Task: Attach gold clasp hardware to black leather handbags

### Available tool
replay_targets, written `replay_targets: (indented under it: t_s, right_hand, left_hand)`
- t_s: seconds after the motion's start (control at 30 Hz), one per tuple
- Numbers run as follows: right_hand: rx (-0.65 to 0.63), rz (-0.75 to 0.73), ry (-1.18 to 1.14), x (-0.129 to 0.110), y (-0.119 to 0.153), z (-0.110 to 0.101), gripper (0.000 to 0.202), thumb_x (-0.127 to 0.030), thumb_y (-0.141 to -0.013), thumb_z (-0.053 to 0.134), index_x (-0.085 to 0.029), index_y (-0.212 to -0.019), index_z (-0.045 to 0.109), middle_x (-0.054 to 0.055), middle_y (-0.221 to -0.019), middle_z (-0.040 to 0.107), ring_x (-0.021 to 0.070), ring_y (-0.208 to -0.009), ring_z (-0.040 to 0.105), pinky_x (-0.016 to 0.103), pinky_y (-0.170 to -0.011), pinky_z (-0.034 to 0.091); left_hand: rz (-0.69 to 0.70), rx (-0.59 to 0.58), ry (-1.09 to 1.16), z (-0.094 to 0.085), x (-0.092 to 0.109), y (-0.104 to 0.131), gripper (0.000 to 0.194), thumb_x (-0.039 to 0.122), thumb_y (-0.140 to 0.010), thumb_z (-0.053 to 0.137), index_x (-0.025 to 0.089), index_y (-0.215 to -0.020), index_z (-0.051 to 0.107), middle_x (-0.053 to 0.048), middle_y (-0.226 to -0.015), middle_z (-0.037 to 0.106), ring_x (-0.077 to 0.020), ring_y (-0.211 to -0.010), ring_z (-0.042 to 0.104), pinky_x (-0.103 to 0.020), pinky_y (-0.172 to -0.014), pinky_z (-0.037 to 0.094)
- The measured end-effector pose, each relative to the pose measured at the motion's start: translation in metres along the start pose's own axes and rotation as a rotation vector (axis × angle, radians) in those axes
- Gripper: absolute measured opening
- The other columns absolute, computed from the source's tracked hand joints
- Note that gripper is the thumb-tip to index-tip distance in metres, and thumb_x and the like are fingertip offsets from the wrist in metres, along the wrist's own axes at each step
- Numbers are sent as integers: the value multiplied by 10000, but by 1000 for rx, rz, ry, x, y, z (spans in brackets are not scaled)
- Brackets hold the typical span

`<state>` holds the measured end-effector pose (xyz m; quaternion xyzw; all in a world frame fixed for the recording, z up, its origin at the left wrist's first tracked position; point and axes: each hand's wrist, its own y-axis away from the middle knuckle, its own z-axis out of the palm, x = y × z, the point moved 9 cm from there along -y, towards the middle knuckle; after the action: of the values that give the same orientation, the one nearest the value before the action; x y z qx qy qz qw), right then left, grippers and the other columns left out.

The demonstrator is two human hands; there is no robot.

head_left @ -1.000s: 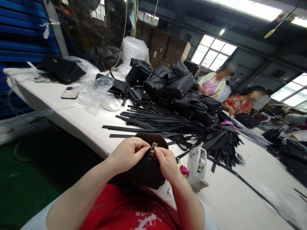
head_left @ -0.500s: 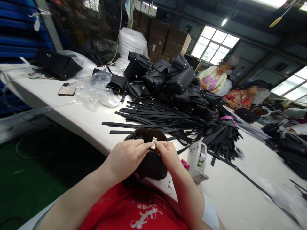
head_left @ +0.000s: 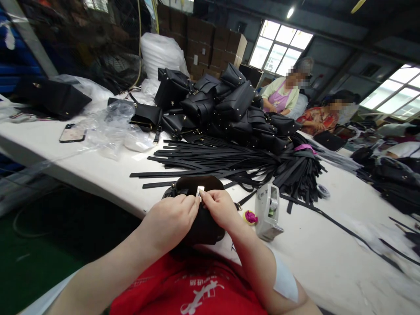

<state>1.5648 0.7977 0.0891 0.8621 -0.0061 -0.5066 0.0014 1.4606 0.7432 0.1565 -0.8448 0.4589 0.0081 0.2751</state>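
Gold clasp (head_left: 200,191) on a black bag (head_left: 205,225), pinched by two hands
The left hand (head_left: 172,218) and right hand (head_left: 219,208) close their fingertips on the clasp, seemingly from either side, above the person's red shirt (head_left: 197,291) at the edge of the white table (head_left: 108,170); beyond lie black straps (head_left: 210,159), then piled black bags (head_left: 213,105), with a tape dispenser (head_left: 267,212) near the right hand.

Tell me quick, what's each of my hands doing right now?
Left hand: closed, fingers at the metal clasp.
Right hand: closed, thumb and fingers pinching the clasp's other side.
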Motion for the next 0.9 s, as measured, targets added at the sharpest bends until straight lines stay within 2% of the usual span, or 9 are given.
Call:
replay_targets:
  t_s: [0.23, 0.33, 0.47, 0.6, 0.7, 0.8, 0.9]
  right_hand:
    - [-8, -7, 46, -3, -1, 2, 473, -449, -883, 450, -150, -517, 452, -31, -500, 348, 73, -519, 331, 267, -528, 222]
    - [-31, -30, -29, -1, 1, 4, 371, -366, -855, 460, -146, -561, 514, -27, -539, 400, 79, -561, 379, 248, -550, 258]
    - [-92, -44, -204, -2, 7, 9, 191, -280, -762, 512, -134, -703, 619, -20, -620, 505, 90, -612, 442, 229, -585, 322]
    - [-126, -42, -259, -6, 12, 11, 180, -277, -731, 589, -127, -809, 651, -30, -613, 524, 88, -583, 450, 221, -577, 349]
    - [-111, -55, -278, -8, 12, 7, 189, -280, -743, 597, -124, -826, 665, -8, -670, 583, 100, -627, 499, 218, -594, 368]
    - [-105, -56, -268, -7, 10, 4, 182, -284, -752, 569, -127, -778, 658, 1, -700, 594, 105, -658, 506, 221, -616, 374]
    - [-124, -40, -182, -7, 10, 4, 218, -317, -764, 551, -130, -672, 618, -12, -627, 541, 92, -613, 452, 228, -587, 336]
  left_hand:
    - [3, -25, -87, 5, 9, -2, 268, 32, -812, 509, 89, -1003, 687, -43, -771, 631, -208, -642, 623, -336, -496, 513]
    - [-3, 4, -91, 4, 7, -4, 231, 43, -824, 502, 109, -954, 682, -30, -732, 602, -207, -626, 614, -335, -493, 487]
    - [-83, 50, -19, 5, -9, -6, 133, 73, -807, 581, 160, -873, 656, -8, -694, 558, -199, -588, 576, -331, -498, 430]
    - [-222, 95, 135, 10, -33, -5, 64, 149, -855, 590, 199, -875, 624, 11, -713, 567, -182, -601, 570, -322, -529, 407]
    - [-276, 161, 257, 10, -47, -2, 107, 182, -910, 521, 197, -906, 627, 10, -765, 614, -170, -663, 602, -309, -600, 432]
    - [-233, 210, 305, 6, -49, 1, 139, 215, -926, 515, 211, -967, 647, 19, -782, 633, -153, -677, 608, -294, -610, 429]
    - [-136, 162, 298, 8, -40, 4, 157, 233, -915, 549, 235, -1037, 648, 32, -738, 606, -146, -639, 591, -295, -568, 406]
